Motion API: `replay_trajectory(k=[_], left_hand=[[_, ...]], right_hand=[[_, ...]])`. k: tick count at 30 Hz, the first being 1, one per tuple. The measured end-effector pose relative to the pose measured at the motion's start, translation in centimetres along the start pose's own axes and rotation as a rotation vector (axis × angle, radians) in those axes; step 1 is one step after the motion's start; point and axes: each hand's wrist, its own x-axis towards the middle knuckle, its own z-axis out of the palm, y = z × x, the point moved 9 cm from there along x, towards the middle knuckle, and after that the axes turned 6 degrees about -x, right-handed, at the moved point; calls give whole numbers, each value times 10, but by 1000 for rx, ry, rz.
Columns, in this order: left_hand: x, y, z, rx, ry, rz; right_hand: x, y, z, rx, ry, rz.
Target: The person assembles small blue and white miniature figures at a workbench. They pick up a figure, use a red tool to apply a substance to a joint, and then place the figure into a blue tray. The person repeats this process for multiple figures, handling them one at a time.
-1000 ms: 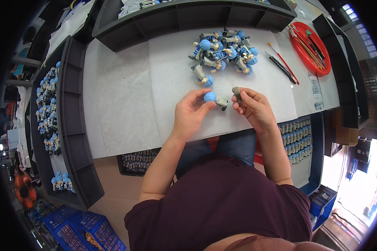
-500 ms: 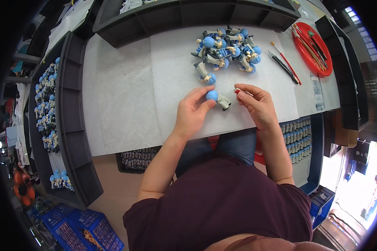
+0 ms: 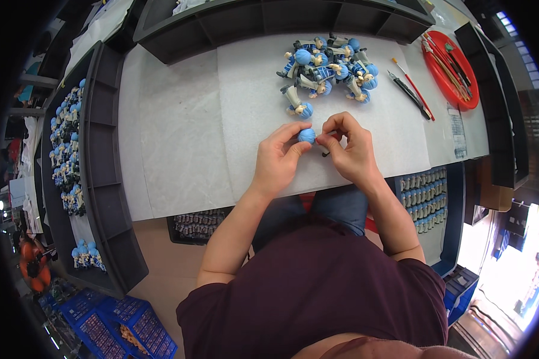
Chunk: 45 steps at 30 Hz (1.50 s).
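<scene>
A small figurine (image 3: 306,136) with ribbed light-blue hair is pinched between the thumb and fingers of my left hand (image 3: 279,154). My right hand (image 3: 348,148) has its fingertips closed together against the figurine's near right side, covering most of its body. A tiny bit of red shows at those fingertips; the rest of that small piece is hidden. One dark foot of the figurine peeks out below. Just beyond my hands a single figurine (image 3: 297,103) lies on the white sheet, and a heap of similar figurines (image 3: 329,69) lies behind it.
To the right lie a black pen-like tool (image 3: 408,94), a red-handled brush (image 3: 414,90) and a red oval tray (image 3: 472,103) of brushes. Dark divided trays stand at the back (image 3: 233,25) and left (image 3: 102,155). A blue-edged tray of figurines (image 3: 455,209) sits below the table's right edge.
My right hand has moved left to the figurine, bringing the small red and white piece against it. My left hand keeps its hold, shifted slightly right.
</scene>
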Motion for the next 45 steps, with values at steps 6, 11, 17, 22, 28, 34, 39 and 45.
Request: replay_trajectory(k=[6, 11, 17, 22, 28, 34, 39, 45], left_hand=[[-1, 0, 0, -14, 33, -5], [-1, 0, -1, 21, 31, 9], [-1, 1, 0, 29, 21, -7], [-1, 6, 2, -106, -15, 65], [-3, 20, 10, -57, -80, 109], [-2, 21, 14, -307, -85, 115], [1, 14, -3, -184, 49, 66], [1, 10, -3, -143, 58, 57]], right_hand=[[4, 1, -9, 144, 66, 27], [14, 7, -7, -43, 78, 9], [9, 4, -3, -31, 42, 18], [6, 27, -26, 237, 119, 57], [-22, 29, -9, 791, -116, 338], [-27, -3, -11, 392, 15, -205], [-39, -24, -3, 165, -62, -412], [-33, -2, -35, 252, 164, -316]])
